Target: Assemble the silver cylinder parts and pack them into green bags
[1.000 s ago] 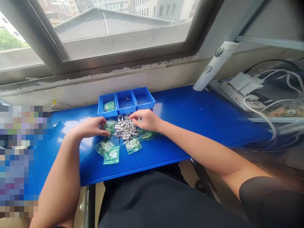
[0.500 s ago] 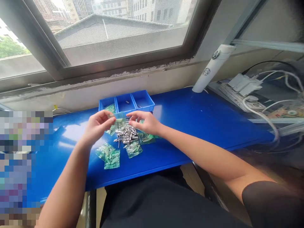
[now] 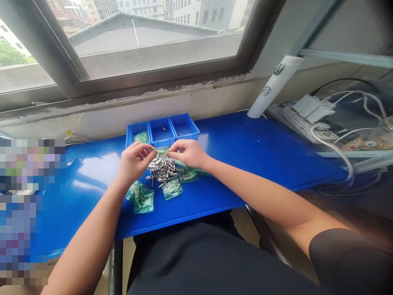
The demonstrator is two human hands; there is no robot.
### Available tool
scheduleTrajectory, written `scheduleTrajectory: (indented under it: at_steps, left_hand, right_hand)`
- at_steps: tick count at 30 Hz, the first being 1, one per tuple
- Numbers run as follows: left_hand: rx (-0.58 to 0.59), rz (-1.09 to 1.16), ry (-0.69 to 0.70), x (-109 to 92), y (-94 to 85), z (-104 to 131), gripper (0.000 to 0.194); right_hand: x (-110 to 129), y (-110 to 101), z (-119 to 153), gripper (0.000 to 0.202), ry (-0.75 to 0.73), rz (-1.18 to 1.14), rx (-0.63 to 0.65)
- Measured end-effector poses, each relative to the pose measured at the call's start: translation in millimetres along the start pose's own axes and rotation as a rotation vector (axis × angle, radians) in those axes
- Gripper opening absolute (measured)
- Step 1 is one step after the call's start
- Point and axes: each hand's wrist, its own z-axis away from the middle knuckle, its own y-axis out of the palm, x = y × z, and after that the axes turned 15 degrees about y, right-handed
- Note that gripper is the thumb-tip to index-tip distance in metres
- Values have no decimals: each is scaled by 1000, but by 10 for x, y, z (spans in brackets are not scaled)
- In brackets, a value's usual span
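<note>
Between my two hands is a small green plastic bag (image 3: 161, 151), held above a heap of metal pins (image 3: 162, 170). My left hand (image 3: 137, 159) pinches the bag's left side between thumb and fingers. At the right side of the bag, the thumb and fingers of my right hand (image 3: 188, 153) are pinched together on its edge. Around the heap lie filled green bags: a pair (image 3: 143, 200) at the front left, one (image 3: 172, 188) in front, and more (image 3: 188, 174) to the right, partly under my right wrist.
A blue three-compartment tray (image 3: 162, 144) stands behind the heap, with green bags (image 3: 141, 137) in its left compartment and a small metal part (image 3: 163, 128) in the middle one. A white bottle (image 3: 270, 90) stands at the back right, near a power strip with cables (image 3: 319, 112).
My right hand has closed in from the right and now pinches the bag's edge; its fingers were apart before. My left hand still holds the bag. The camera view has shifted slightly.
</note>
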Motion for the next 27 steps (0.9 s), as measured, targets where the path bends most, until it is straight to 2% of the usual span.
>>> scheduleTrajectory:
  at_steps: [5, 9, 15, 18, 22, 27]
  left_hand:
    - [58, 20, -17, -27, 40, 44, 16]
    - [120, 116, -51, -79, 7, 45, 22]
    - [93, 100, -70, -80, -16, 32, 21]
    - [32, 247, -174, -68, 15, 33, 22]
    - [-42, 446, -304, -42, 44, 23, 40]
    - [-26, 432, -339, -11, 48, 15, 76]
  right_hand:
    - [-38, -12, -24, 20, -54, 42, -67]
    - [-52, -7, -12, 15, -112, 103, -57]
    - [-58, 6, 15, 20, -178, 141, -91]
    - [-45, -3, 23, 24, -199, 154, -121]
    - [-21, -9, 35, 27, -189, 139, -144]
    - [2, 2, 49, 29, -149, 98, -145]
